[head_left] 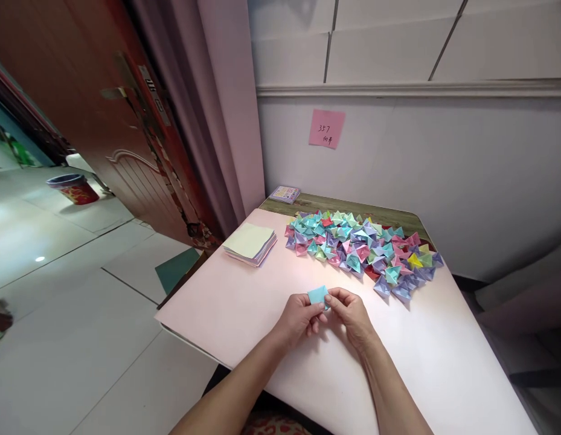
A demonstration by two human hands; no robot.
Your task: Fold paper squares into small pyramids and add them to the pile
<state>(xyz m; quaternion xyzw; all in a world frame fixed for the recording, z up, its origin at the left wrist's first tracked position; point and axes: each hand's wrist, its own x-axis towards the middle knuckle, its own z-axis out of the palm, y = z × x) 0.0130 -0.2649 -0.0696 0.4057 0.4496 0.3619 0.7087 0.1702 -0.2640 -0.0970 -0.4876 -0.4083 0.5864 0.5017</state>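
Observation:
My left hand (299,316) and my right hand (351,314) meet over the pale pink table sheet (244,302). Both pinch a small folded light blue paper (317,295), the left at its lower left edge, the right at its right side. The fingers of both hands are closed on it, and the piece is held just above the sheet. Behind the hands lies a broad heap of several folded paper pieces (362,248) in blue, pink, purple and green. A stack of flat square paper sheets (250,243) sits to the left of the heap.
A small pack of paper (284,194) lies at the table's far left corner by the wall. A pink note (326,128) is stuck on the wall. A curtain (203,115) and a brown door (103,109) stand to the left, over tiled floor.

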